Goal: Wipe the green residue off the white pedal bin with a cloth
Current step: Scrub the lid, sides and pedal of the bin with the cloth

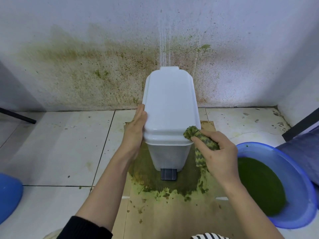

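The white pedal bin (170, 107) stands against the stained wall with its lid closed; the lid top looks clean. Its grey pedal (168, 174) sticks out at the bottom front. My left hand (137, 125) lies flat with straight fingers against the left edge of the lid. My right hand (218, 153) grips a bunched, green-soaked cloth (194, 133), whose end presses on the lid's front right corner. A tail of the cloth hangs below my palm.
A blue basin (293, 171) of dark green liquid sits on the floor at the right. The bin stands on brown cardboard (172, 209) smeared with green residue. A blue object (8, 195) lies at the left edge. A dark bar (17, 115) slants at far left.
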`<act>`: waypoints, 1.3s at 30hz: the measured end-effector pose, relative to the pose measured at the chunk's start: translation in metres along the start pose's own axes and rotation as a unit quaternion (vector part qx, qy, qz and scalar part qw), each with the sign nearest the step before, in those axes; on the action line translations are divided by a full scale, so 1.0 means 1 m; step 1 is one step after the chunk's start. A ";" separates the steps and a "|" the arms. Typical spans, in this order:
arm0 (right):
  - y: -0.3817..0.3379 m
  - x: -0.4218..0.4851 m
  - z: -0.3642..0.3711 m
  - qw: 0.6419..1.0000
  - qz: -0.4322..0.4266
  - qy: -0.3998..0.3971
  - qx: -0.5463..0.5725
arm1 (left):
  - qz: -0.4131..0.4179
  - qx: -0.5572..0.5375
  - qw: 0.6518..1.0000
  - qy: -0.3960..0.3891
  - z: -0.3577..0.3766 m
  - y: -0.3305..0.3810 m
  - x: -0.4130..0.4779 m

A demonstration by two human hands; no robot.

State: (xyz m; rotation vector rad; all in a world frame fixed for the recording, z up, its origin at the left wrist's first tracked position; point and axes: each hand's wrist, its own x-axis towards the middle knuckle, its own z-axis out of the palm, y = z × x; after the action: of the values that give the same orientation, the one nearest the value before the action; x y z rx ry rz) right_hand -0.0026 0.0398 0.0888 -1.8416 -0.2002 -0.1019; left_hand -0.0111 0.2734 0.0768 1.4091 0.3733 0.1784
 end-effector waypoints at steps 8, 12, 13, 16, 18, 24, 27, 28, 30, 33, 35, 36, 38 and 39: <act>-0.007 0.003 -0.013 1.000 0.008 0.020 0.005 | 0.001 0.019 1.000 0.009 0.002 0.000 -0.006; -0.001 0.000 0.000 0.997 0.022 0.038 -0.060 | 0.005 0.024 0.999 0.025 0.004 0.001 -0.007; 0.000 -0.003 0.001 0.997 0.025 0.038 -0.069 | 0.008 0.025 0.999 0.029 0.005 0.001 -0.008; -0.004 -0.002 -0.003 0.993 0.017 0.010 -0.115 | 0.009 0.033 0.999 0.041 0.005 0.001 -0.007; -0.007 -0.002 -0.002 0.989 0.005 0.000 -0.149 | 0.013 0.046 0.998 0.049 0.006 0.001 -0.006; -0.017 -0.007 0.005 0.975 -0.032 -0.046 -0.216 | 0.023 0.080 0.994 0.065 0.012 0.003 -0.010; -0.021 -0.006 0.001 0.976 -0.030 -0.031 -0.213 | 0.025 0.089 0.994 0.063 0.012 0.001 -0.012; -0.022 -0.007 0.004 0.976 -0.032 -0.031 -0.213 | 0.028 0.091 0.993 0.063 0.013 0.002 -0.011; -0.028 -0.010 0.016 0.966 -0.046 -0.082 -0.241 | 0.027 0.092 0.993 0.063 0.011 0.002 -0.009; -0.034 -0.010 0.029 0.951 -0.051 -0.157 -0.261 | 0.011 0.109 0.992 0.059 0.007 0.003 -0.009; -0.034 -0.004 0.024 0.977 -0.002 -0.140 -0.163 | 0.019 0.178 0.981 0.078 0.008 0.009 -0.012; -0.032 -0.002 0.019 0.989 0.030 -0.118 -0.086 | 0.035 0.221 0.970 0.099 0.010 0.014 -0.016; -0.029 -0.001 0.007 0.992 0.081 -0.072 0.057 | 0.101 0.283 0.943 0.146 0.023 0.029 -0.027; -0.026 0.000 0.001 0.987 0.101 -0.051 0.109 | 0.154 0.303 0.928 0.151 0.033 0.038 -0.035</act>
State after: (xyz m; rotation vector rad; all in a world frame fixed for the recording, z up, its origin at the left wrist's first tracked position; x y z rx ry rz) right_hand -0.0080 0.0479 0.1129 -1.6388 -0.0905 0.1513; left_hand -0.0277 0.2366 0.1227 2.0614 0.4818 0.5800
